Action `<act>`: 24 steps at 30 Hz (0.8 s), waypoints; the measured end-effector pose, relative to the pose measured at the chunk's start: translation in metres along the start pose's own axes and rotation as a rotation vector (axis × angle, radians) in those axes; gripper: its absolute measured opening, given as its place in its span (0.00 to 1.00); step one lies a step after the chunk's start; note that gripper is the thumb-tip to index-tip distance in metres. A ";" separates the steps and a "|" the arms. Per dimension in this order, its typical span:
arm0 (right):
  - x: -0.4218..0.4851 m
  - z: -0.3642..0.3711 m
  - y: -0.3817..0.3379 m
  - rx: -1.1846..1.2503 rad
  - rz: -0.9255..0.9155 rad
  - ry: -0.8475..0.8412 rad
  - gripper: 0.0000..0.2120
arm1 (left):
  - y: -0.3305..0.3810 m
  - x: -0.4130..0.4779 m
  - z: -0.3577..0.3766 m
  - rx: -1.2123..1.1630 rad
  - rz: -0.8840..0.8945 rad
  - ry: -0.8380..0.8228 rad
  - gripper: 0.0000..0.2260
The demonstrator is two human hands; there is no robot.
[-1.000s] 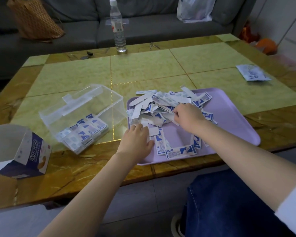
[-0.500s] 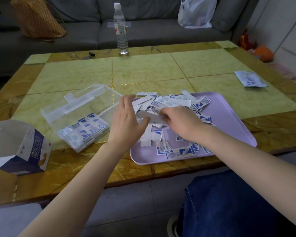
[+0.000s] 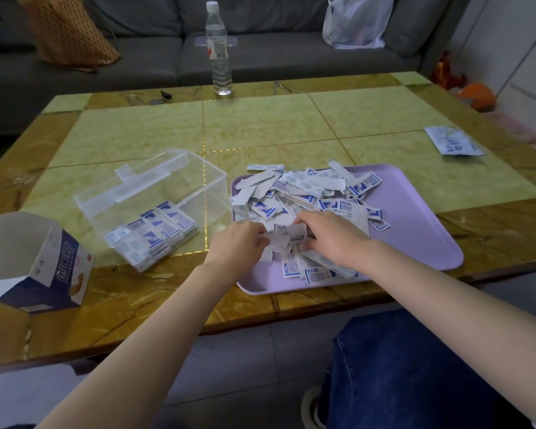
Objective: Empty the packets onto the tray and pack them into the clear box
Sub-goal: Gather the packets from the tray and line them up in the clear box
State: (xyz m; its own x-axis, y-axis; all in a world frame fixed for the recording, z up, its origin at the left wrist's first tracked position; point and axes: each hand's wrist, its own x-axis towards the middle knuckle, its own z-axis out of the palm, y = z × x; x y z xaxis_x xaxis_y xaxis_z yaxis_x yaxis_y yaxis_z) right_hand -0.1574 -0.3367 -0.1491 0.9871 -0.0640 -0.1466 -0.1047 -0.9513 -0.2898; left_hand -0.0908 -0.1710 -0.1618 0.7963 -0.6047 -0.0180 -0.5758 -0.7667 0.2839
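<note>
Drawn together since half a second ago: left hand [image 3: 239, 243] and right hand [image 3: 331, 236], then apart above the pile, now meeting at the near left of the tray [image 3: 415, 258]. Grasping a small bunch of packets [image 3: 283, 238] between them, fingers of both curled round its ends. Squaring it up, by the look of it, ahead of a carry to the left.

Nearest on the left, lying open on the table [image 3: 291, 125]: a blue-and-white carton [image 3: 37, 264], seemingly emptied, though cannot see far inside.

Just beyond it, beside the tray's left rim: the clear box [image 3: 155, 181], with a few neat rows of stacked packets [image 3: 155, 236] at its near end and most of its room unfilled.

On the tray past the hands: a loose heap [image 3: 307, 193], far bigger than what sits in the box. So, as a judgement, emptying done or nearly so, packing only begun. Many more handfuls to gather, align and set in.

Off the tray, just past its far left corner: one stray packet [image 3: 265, 167], also to be collected.

Far right on the table, well apart from the tray: a flat printed pouch [image 3: 454, 140]. Cannot tell whether full or spent.

At the far edge, upright: a water bottle [image 3: 218, 48]. Beyond that, a grey sofa [image 3: 276, 54].
</note>
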 end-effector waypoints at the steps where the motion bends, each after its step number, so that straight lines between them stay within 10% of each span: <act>1: -0.001 0.000 0.002 -0.002 0.003 -0.008 0.10 | 0.000 0.000 0.000 -0.009 -0.002 0.009 0.08; 14: 0.011 -0.011 0.004 0.222 0.131 0.449 0.08 | -0.008 0.010 -0.004 -0.254 -0.206 0.116 0.14; 24: 0.019 0.001 -0.026 0.503 0.144 0.409 0.09 | 0.028 0.007 -0.001 -0.463 -0.118 0.062 0.12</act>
State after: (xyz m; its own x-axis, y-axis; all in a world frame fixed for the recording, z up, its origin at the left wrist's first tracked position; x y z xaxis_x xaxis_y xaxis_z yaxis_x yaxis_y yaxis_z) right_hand -0.1359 -0.3130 -0.1458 0.9150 -0.3836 0.1249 -0.1850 -0.6742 -0.7150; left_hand -0.1012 -0.1962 -0.1527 0.8688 -0.4946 -0.0221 -0.3493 -0.6441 0.6806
